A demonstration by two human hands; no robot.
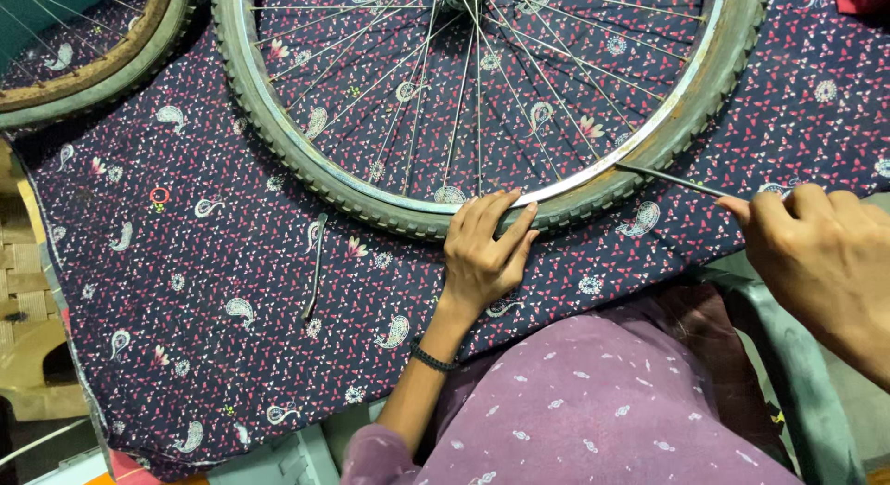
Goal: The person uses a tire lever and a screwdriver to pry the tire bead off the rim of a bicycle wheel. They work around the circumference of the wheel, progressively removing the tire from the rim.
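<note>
Pinched between thumb and fingertips of the right hand (820, 253), at about 4 o'clock of the wheel, is a thin metal lever (672, 177); its far tip sits wedged where the tyre (320, 174) meets the metal rim (593, 174); fingers closed on the handle end, knuckles toward the camera.

Left hand (482, 253) at 6 o'clock; fingers spread flat and pressing down on tyre and rim edge; not clasped round anything, simply bearing on it; a dark band on the wrist.

Wheel lies flat on a dark patterned cloth (185, 290); hub toward 12 o'clock, cut off by the top of the view; spokes fanning out; tread knobbly and worn, rim dulled with some rust toward 3 o'clock.

Second lever (315, 267), slim and metal, lies loose on the cloth at 7 o'clock, clear of the tyre. Another wheel (83, 72) at 10 o'clock, only partly in view. Person's lap in mauve printed cloth at the bottom.

Judgement: the step looks like prising the tyre's edge off the rim, with the tool just set in; whether the edge has lifted anywhere I cannot tell; most of the tyre appears seated, so this looks early. Next move, as I read it, calls for levering the handle down and inward while the left hand holds the wheel steady; tip must stay under the edge; slipping out or nipping an inner tube is the likely risk.
</note>
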